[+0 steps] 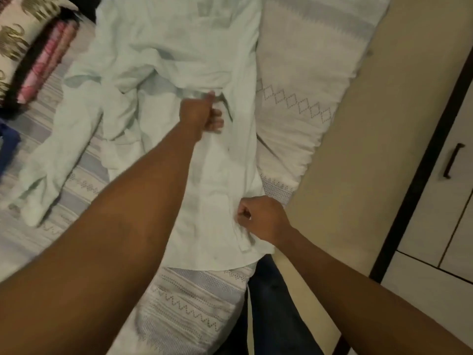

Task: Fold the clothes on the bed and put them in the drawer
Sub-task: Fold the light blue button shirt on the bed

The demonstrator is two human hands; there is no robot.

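Observation:
A pale mint long-sleeved garment (163, 55) lies spread over the patterned bed cover (302, 80), one sleeve trailing toward the lower left. My left hand (202, 115) is closed on a bunched fold near the garment's middle. My right hand (263, 217) is fisted on the garment's near edge, close to the bed's right side. A white drawer unit (445, 201) with a dark handle (453, 160) stands at the right, its fronts closed.
A stack of folded pink and dark clothes (48, 62) and a gold-patterned pillow (18, 34) lie at the upper left. Blue cloth (9, 149) shows at the left edge. A strip of beige floor (371, 139) runs between bed and unit.

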